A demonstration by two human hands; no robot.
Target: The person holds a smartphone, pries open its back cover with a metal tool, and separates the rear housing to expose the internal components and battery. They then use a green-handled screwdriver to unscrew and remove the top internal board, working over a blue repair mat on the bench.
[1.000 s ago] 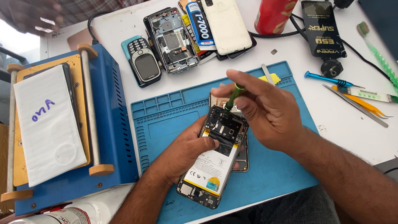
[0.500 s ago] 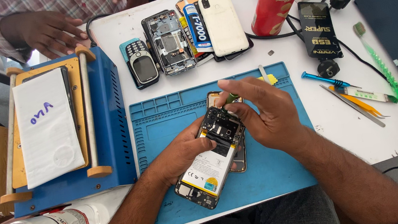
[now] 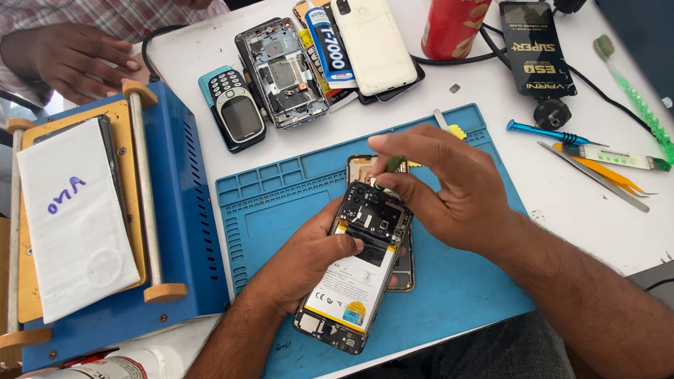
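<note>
An opened smartphone [image 3: 361,276] with its back cover off lies tilted over the blue repair mat [image 3: 270,206], showing a white battery and black circuit boards. My left hand [image 3: 310,253] grips the phone's left side and holds it up off the mat. My right hand [image 3: 440,190] hovers over the phone's upper end, fingertips pinched on a small green-tipped tool [image 3: 394,163] that touches the top of the board. A second phone frame [image 3: 402,269] lies partly hidden beneath the opened phone.
A blue screen-separator machine [image 3: 101,218] stands at left. Behind the mat lie a keypad phone [image 3: 237,107], a stripped phone chassis [image 3: 281,72] and a white phone back [image 3: 371,38]. A red tool cup [image 3: 453,21], tweezers [image 3: 592,175] and a green brush [image 3: 635,101] sit right. Another person's hand [image 3: 77,58] rests far left.
My right hand has shifted slightly and lowered its fingertips with the small tool onto the phone's upper end. The other person's hand at the far left has moved further into view.
</note>
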